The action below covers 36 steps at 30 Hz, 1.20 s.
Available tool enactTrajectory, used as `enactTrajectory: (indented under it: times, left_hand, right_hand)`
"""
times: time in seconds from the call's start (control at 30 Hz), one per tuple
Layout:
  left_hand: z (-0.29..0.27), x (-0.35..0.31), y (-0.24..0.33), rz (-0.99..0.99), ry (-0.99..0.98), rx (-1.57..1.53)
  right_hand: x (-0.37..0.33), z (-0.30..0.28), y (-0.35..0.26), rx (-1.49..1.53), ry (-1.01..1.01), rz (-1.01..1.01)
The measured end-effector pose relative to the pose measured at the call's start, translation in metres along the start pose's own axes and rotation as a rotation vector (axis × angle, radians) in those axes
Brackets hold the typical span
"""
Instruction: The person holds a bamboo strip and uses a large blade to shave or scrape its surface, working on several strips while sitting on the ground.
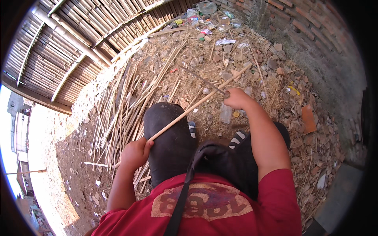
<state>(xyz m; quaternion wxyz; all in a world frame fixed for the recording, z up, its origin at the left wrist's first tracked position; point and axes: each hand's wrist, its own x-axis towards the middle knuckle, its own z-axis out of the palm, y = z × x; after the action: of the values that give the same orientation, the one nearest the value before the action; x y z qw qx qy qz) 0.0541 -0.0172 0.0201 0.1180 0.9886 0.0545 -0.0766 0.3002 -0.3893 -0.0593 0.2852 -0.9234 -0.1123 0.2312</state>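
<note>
A: What does the left hand (135, 153) have?

B: The near end of a long pale stick (199, 103). Its fingers are clenched round it, and the end itself is hidden inside the fist. From there the stick runs up and to the right, across the left knee (169, 129), its far tip out over the rubble.

A: And the right hand (235, 97)?

B: It is closed on the handle of a blade (202, 80). The handle is buried in the fist; only a thin dark strip shows, slanting up to the left. It crosses the stick just by the hand, but I cannot tell whether the edge touches the wood.

A: Where is all this?

B: Over bare ground (275, 82) strewn with stones, straw and litter. A heap of split sticks (126, 106) lies to the left, partly hidden behind the knee and the left hand. A bamboo fence (71, 43) stands beyond it, a brick wall (307, 27) on the right.

A: Anything hard to make out?

B: The feet: only striped sandals (237, 138) peek out past the knees. A black bag (220, 157) covers the lap, its strap cut off at the lower edge. The litter at the top is too small to name.
</note>
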Motion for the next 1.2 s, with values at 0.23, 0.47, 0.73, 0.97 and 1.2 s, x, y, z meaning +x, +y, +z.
enactTrajectory:
  times: [0.23, 0.47, 0.73, 0.97, 1.2]
  left_hand:
    - [0.017, 0.000, -0.010, 0.035, 0.027, -0.152]
    - [0.011, -0.002, 0.000, 0.019, 0.054, -0.109]
    - [0.012, 0.001, -0.004, 0.011, 0.014, -0.158]
    - [0.014, -0.008, 0.004, -0.027, 0.062, -0.055]
    - [0.014, -0.002, -0.001, 0.012, 0.052, -0.041]
  right_hand:
    - [-0.012, -0.004, -0.022, 0.238, -0.231, -0.138]
    - [-0.005, -0.003, -0.009, 0.106, -0.004, -0.109]
    - [-0.008, 0.006, -0.022, 0.011, -0.188, -0.161]
    - [-0.029, 0.013, -0.074, -0.224, -0.099, -0.228]
    - [-0.008, 0.002, -0.022, 0.083, -0.086, -0.019]
